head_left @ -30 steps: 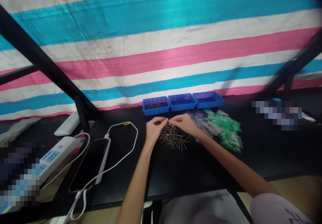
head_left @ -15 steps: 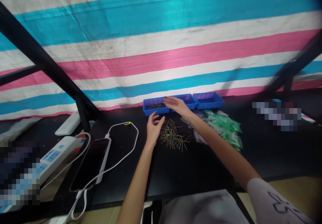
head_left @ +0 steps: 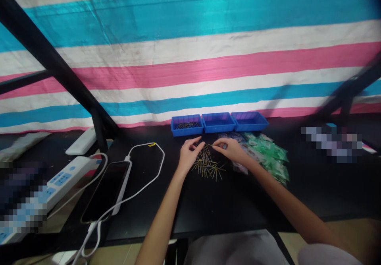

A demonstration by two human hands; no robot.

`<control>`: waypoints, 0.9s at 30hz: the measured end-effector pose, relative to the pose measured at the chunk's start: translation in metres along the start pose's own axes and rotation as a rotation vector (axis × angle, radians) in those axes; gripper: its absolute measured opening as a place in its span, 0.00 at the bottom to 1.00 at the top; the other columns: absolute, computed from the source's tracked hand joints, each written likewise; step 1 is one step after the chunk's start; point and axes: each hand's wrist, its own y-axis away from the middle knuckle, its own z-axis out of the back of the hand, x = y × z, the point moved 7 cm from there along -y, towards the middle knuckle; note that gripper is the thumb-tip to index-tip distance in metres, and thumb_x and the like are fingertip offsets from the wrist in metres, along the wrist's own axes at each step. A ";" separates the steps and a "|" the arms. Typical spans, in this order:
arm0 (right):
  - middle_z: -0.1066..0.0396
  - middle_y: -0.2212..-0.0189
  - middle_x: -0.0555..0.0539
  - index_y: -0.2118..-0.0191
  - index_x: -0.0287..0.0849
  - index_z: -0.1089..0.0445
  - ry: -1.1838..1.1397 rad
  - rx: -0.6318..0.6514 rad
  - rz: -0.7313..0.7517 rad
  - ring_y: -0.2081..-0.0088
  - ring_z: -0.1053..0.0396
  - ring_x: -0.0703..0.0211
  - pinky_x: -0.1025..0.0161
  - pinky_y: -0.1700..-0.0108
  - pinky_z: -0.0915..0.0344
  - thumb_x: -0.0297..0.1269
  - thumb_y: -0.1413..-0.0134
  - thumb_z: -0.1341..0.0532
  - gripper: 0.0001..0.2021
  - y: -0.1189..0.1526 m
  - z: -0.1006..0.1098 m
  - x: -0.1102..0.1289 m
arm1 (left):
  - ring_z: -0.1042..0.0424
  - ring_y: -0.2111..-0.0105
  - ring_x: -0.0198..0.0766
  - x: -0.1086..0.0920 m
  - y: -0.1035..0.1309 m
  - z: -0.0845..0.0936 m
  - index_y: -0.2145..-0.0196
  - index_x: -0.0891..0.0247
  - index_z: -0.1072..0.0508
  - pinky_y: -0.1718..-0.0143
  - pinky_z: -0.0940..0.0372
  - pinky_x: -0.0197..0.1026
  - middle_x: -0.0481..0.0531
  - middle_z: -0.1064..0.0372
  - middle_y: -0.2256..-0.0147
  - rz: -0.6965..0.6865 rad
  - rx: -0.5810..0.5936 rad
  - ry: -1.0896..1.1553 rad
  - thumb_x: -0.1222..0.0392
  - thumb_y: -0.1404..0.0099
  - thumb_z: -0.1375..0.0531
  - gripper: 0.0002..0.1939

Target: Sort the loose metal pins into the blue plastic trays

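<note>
A loose pile of thin metal screws (head_left: 205, 165) lies on the black table. At the pile's upper left edge is my left hand (head_left: 189, 153), its thumb and fingers apart. My right hand (head_left: 228, 147) pinches a thin screw (head_left: 210, 145) by its end at the pile's upper right. Behind the hands stand three blue bins: the left bin (head_left: 187, 131) holds dark screws, while the middle bin (head_left: 218, 128) and the right bin (head_left: 250, 126) show bare insides.
Green and clear plastic packets (head_left: 270, 155) lie right of the pile. To the left are a phone (head_left: 105, 191) with a white cable (head_left: 151, 177), a power strip (head_left: 64, 179) and a white box (head_left: 81, 141). A striped sheet (head_left: 190, 74) hangs behind.
My right hand has come down from over the blue bins to the pile's upper right and closed on a screw. My left hand has shifted slightly right, over the pile's edge.
</note>
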 end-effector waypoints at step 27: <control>0.28 0.59 0.43 0.54 0.43 0.32 -0.672 -0.115 -0.132 0.59 0.31 0.58 0.58 0.56 0.34 0.36 0.49 0.42 0.15 -0.091 -0.011 0.031 | 0.31 0.67 0.33 0.022 -0.005 0.028 0.49 0.62 0.39 0.73 0.41 0.32 0.56 0.33 0.59 0.277 -0.247 0.214 0.52 0.44 0.43 0.26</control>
